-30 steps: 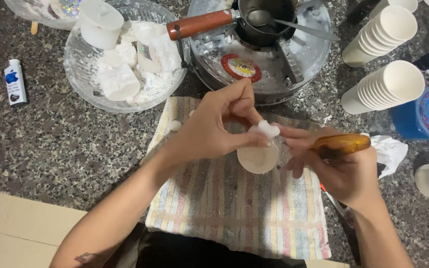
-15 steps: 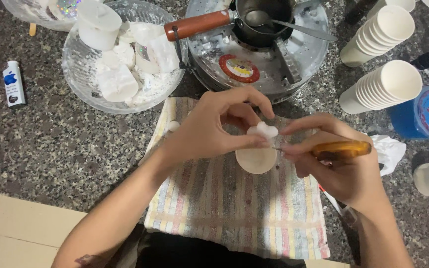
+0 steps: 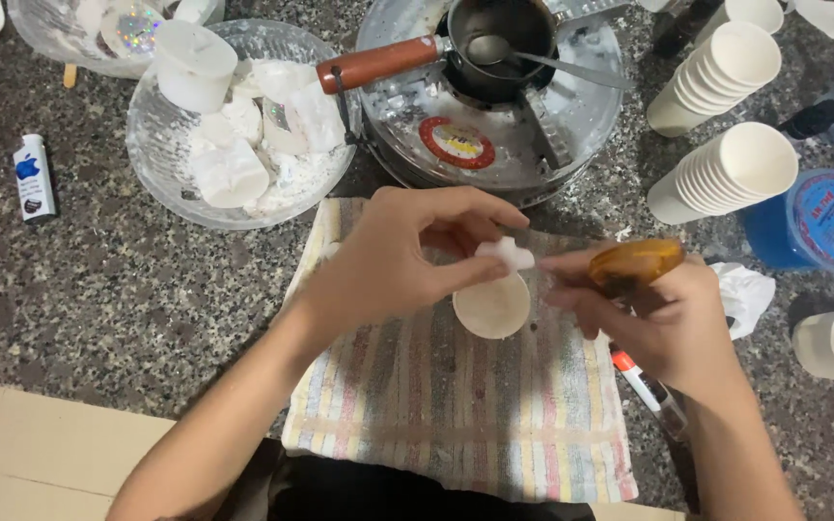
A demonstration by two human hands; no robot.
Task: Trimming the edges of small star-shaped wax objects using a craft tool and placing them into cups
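White wax chunk [image 3: 506,254] sits pinched betw. thumb and fingertips of the left hand [image 3: 393,265], at the far right tip of that hand, just above the rim of a small paper cup [image 3: 491,307]. Cup stands upright on the striped cloth [image 3: 456,405], directly under the chunk and just below-right of the left fingertips; cup's mouth faces up, inside looks pale, contents can't tell. Left hand is curled closed round the chunk, wrist coming in from lower left.

Right hand [image 3: 663,323] is closed on an amber-handled tool [image 3: 634,262]; handle lies across the top of the fist, pointing toward the chunk. The tool's working end is hidden betw. both hands' fingertips, so can't tell if it touches the wax. Right fingertips sit just beside the cup's right edge, near the left hand's fingers.

Around the hands: beyond the left hand, a clear glass bowl [image 3: 161,193] w/ more white wax pieces. Beyond both hands, a round metal stove [image 3: 581,116] carrying a small dark pot [image 3: 494,34] w/ a red-brown handle, spoon resting in it. Far-right of the right hand, two tilted stacks of paper cups [image 3: 726,169], then a blue lidded tub [image 3: 832,217]. Crumpled white tissue [image 3: 747,294] just right of the right hand. A marker pen [image 3: 651,391] lies under the right wrist. Small white bottle [image 3: 33,177] well apart, far left, on the speckled stone counter [image 3: 98,289].
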